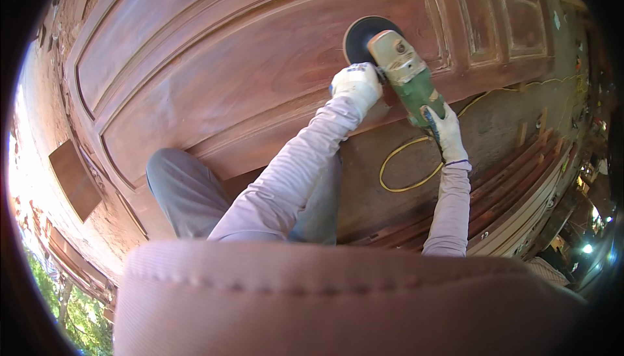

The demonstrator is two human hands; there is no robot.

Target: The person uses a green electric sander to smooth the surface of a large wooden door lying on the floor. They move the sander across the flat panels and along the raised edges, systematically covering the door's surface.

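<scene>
A green angle grinder (416, 86) with a pale metal head and a round dark disc (364, 36) is held in both my gloved hands. My left hand (357, 85) is closed at the side of the grinder's head, where a side handle is mostly hidden by the glove. Wrapped round the rear of the body is my right hand (446, 131). The disc lies over a panel of a large reddish-brown wooden door (260, 76); whether it touches the wood I cannot tell. Raised mouldings frame the door's panels.
A yellow cord (383, 172) loops on the floor below the grinder and runs off right. Long wooden strips (513, 193) are stacked at the lower right. My bent knee (185, 184) is against the door's near edge. A brown board (75, 179) lies at the left.
</scene>
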